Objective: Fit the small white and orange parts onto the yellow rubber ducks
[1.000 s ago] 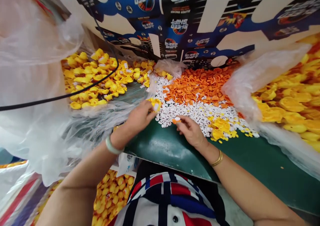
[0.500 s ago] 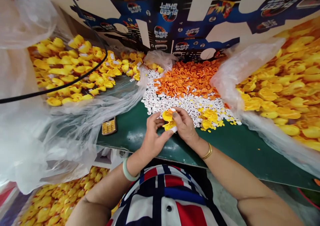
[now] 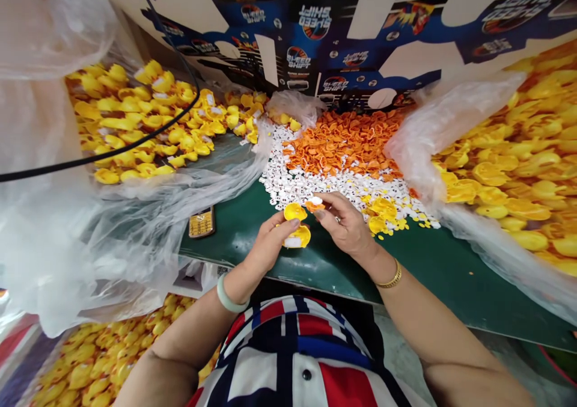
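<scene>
Plainly between left fingers, yellow shell.

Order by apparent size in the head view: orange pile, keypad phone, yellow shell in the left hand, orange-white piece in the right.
1. Orange pile
2. Yellow shell and keypad phone, too close to rank
3. Orange-white piece

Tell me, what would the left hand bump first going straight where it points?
Its yellow piece would probably touch the orange piece in the right hand first, though depth is unclear.
</scene>
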A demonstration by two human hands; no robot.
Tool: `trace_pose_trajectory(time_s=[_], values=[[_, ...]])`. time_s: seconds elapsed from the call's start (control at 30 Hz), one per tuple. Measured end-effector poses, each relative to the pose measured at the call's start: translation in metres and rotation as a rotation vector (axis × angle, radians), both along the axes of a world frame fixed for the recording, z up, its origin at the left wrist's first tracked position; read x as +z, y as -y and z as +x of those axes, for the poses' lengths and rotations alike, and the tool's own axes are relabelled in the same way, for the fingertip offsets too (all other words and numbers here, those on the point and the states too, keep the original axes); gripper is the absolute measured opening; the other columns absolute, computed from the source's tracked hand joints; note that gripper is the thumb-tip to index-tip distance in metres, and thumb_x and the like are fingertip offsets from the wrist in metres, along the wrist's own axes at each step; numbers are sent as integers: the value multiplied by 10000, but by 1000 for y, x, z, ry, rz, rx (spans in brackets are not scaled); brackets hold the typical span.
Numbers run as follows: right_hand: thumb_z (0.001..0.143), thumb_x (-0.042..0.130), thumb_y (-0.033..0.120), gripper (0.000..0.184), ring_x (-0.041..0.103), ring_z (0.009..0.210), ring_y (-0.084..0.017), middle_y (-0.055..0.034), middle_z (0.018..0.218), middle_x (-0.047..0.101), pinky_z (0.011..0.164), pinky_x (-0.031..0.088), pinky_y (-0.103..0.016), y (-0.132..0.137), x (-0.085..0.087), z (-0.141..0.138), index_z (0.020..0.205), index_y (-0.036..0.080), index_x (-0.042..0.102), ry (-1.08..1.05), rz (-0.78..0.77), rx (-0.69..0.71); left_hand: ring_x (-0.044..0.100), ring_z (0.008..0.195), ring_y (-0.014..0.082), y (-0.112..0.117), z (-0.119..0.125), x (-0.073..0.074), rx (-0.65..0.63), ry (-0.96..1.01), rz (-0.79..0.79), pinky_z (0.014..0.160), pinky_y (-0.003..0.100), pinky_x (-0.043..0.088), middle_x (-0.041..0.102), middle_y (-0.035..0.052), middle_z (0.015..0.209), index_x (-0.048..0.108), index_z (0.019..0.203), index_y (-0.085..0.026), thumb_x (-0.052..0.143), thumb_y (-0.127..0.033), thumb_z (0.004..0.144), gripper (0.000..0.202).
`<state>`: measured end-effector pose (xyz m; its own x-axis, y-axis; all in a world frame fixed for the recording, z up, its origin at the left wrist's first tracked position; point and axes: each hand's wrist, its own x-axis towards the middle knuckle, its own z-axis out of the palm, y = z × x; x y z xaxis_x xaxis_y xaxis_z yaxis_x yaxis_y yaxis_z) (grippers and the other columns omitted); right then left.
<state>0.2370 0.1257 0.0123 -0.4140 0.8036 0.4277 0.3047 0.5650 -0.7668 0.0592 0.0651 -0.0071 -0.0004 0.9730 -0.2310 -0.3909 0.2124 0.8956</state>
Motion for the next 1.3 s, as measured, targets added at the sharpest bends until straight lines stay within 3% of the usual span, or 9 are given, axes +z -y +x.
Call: trace_pose_trajectory(time_s=[0.23,0.4,0.7,1.03,1.2,1.3], values=[[983,484,299,280,624,943,-248,-119,1037,668,750,521,-359,7,15,8,1208,178,600,548,409,82,648,782,176,10,-11,4,-60,-64,12,711,264,467,725,37,911,690,1075,-170,710,-353,777,350],[996,456,290,259,620,874,-236,-120,993,658,662,495,-330,22,22,4,1177,160,588,700,469,114,637,774,167,13,-11,6,-96,-53,-5,713,258,464,705,38,867,675,1050,-152,712,-387,793,350],[1007,437,301,229,612,808,-215,-91,919,644,605,475,-315,34,26,6,1131,172,580,756,441,92,633,757,160,18,-9,10,-147,-38,-20,702,260,483,691,37,885,676,1047,-162,736,-411,776,373],[1038,371,268,366,632,911,-236,-131,1065,626,753,575,-389,42,1,12,1388,177,425,554,265,214,662,784,200,29,-3,1,-156,160,-100,632,297,546,700,75,974,652,1134,-174,709,-493,804,462],[1033,380,247,444,632,921,-241,-131,1050,630,784,586,-413,49,-4,14,1472,188,348,453,283,188,675,819,210,31,-5,5,-270,213,-83,654,296,545,699,100,1042,649,1173,-183,659,-523,849,470],[1030,373,232,490,639,933,-255,-143,1068,635,782,591,-425,62,-9,14,1513,195,302,447,282,152,673,708,190,33,-7,9,-340,228,-123,630,293,532,708,87,952,664,1147,-191,650,-542,850,460]])
